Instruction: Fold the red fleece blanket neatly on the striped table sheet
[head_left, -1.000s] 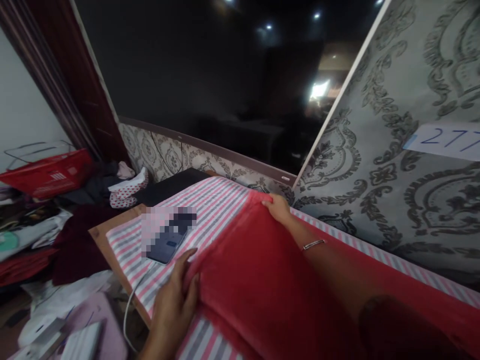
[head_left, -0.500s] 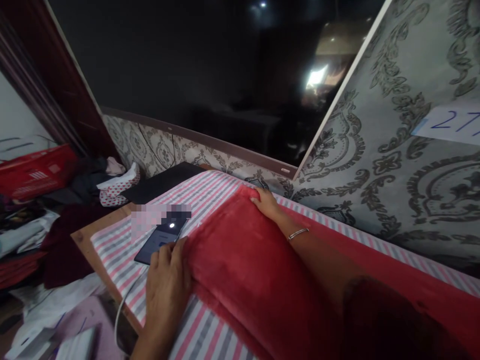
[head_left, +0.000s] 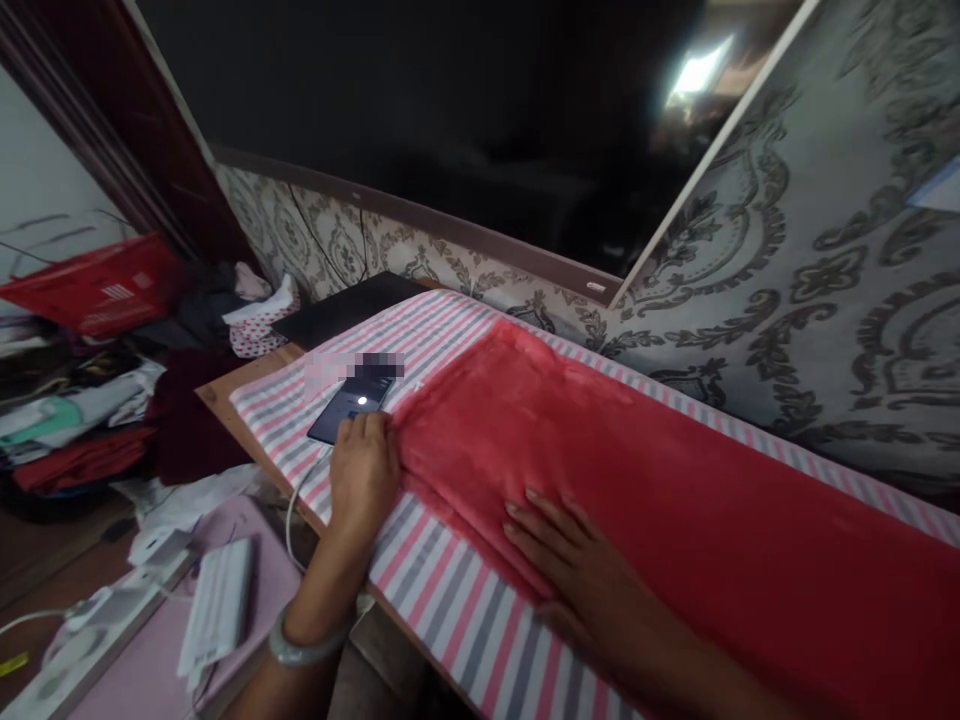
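Observation:
A red fleece cloth [head_left: 645, 470] lies spread along a table covered with a pink, grey and white striped sheet [head_left: 450, 590]. My left hand [head_left: 365, 472] rests at the cloth's near left corner, fingers curled on its edge, right beside a dark phone [head_left: 351, 405] with a lit screen. My right hand [head_left: 577, 565] lies flat, fingers apart, on the near edge of the red cloth, pressing it down. Neither hand lifts anything.
A large dark screen [head_left: 450, 120] hangs on the patterned wall [head_left: 810, 300] behind the table. A white cable [head_left: 296, 495] drops from the phone. Piled clothes and a red bag [head_left: 105, 290] sit at left; a white power strip [head_left: 217, 605] lies low left.
My right hand has left the far top corner of the red cloth and come down flat on its near edge. The cloth now lies flatter. My left hand stays at the corner by the phone.

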